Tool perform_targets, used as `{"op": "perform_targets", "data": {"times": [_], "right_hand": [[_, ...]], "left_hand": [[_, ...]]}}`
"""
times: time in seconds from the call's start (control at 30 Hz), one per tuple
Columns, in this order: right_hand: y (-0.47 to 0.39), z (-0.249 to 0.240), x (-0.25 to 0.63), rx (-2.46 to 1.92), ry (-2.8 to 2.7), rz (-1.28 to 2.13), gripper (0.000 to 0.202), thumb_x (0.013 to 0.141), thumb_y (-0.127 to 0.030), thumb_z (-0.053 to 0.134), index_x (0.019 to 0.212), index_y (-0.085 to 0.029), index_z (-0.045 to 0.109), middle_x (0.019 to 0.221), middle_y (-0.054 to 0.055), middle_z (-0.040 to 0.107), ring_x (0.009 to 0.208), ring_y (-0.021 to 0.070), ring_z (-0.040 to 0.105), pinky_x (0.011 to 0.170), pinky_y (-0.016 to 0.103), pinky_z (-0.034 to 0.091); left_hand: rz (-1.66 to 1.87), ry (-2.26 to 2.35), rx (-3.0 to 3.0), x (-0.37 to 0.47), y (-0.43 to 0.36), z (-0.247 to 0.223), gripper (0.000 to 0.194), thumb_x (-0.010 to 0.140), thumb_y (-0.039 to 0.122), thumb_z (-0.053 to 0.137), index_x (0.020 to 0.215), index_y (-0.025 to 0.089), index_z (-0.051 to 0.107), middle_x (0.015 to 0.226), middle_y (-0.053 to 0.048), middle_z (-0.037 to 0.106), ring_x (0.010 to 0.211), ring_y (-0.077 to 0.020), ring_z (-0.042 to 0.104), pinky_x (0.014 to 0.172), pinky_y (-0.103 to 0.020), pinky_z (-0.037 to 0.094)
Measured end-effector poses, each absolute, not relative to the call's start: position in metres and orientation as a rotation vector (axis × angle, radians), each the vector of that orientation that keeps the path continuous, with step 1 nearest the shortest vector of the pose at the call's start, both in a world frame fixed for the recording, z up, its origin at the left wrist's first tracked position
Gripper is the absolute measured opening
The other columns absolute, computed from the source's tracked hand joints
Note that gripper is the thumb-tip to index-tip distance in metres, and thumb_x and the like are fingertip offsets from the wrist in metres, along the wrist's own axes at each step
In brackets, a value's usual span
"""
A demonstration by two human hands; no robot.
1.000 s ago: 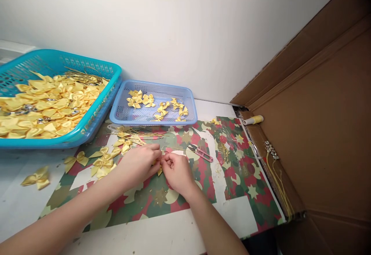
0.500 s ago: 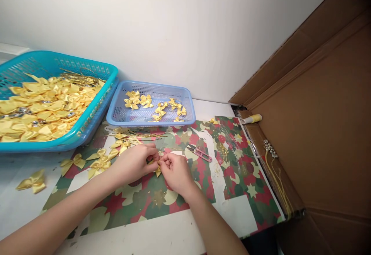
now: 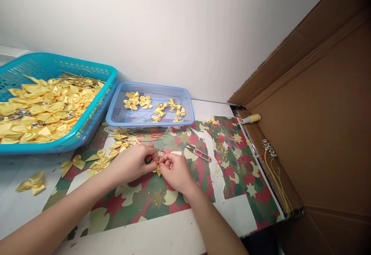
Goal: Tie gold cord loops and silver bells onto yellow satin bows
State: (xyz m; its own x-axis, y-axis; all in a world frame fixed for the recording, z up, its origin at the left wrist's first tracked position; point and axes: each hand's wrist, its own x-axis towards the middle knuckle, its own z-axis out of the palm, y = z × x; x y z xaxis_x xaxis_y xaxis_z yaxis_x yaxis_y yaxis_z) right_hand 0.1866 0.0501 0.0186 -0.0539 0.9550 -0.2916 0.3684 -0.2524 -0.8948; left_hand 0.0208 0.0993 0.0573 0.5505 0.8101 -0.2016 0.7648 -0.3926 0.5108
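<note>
My left hand (image 3: 135,164) and my right hand (image 3: 176,172) meet over the patterned sheet (image 3: 156,201). Both are closed in a pinch on a small yellow bow (image 3: 158,171), most of which the fingers hide. A thin gold cord (image 3: 174,149) runs out behind my right hand toward pink-handled snips (image 3: 199,153). Several yellow bows (image 3: 100,161) lie to the left of my left hand, partly under its wrist. Beyond that hand is a bunch of gold cords (image 3: 139,136).
A teal basket (image 3: 95,110) heaped with yellow bows stands at the left. Beside it, a blue basket (image 3: 150,124) holds several bows. At the right are a yellow-and-white spool (image 3: 251,119), silvery beads (image 3: 269,148) and a cardboard wall (image 3: 324,112).
Both hands stay together at the bow, with only slight finger movement. The view has shifted very slightly. The baskets and snips rest as before.
</note>
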Motion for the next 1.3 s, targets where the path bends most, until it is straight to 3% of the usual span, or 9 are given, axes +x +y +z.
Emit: {"op": "perform_targets", "data": {"times": [0.33,0.93,1.3], "right_hand": [[0.0497,0.0202,0.1838,-1.659,-1.364,1.3,0.011,0.074,-0.018,0.058,0.064,-0.021,0.058,0.047,-0.009,0.043,0.046,0.0105,0.04,0.048,0.022,0.03],[0.0506,0.0204,0.1866,-1.642,-1.407,1.321,0.013,0.076,-0.014,0.058,0.066,-0.021,0.059,0.051,-0.007,0.05,0.049,0.0113,0.046,0.051,0.022,0.033],[0.0498,0.0188,0.1868,-1.605,-1.315,1.349,0.006,0.07,-0.015,0.063,0.07,-0.02,0.061,0.05,-0.009,0.047,0.048,0.0099,0.044,0.051,0.022,0.034]], "left_hand": [[0.101,1.257,2.219,0.022,0.0995,0.058,0.017,0.077,0.029,0.054,0.07,0.023,0.068,0.069,-0.003,0.066,0.066,-0.0214,0.06,0.059,-0.028,0.038],[0.109,1.258,2.218,0.0206,0.0987,0.0612,0.02,0.076,0.032,0.054,0.074,0.023,0.072,0.077,-0.004,0.071,0.071,-0.0233,0.063,0.061,-0.029,0.04],[0.066,1.269,2.178,0.02,0.0995,0.0574,0.022,0.079,0.031,0.048,0.07,0.022,0.065,0.07,-0.004,0.065,0.066,-0.0223,0.059,0.059,-0.03,0.036]]}}
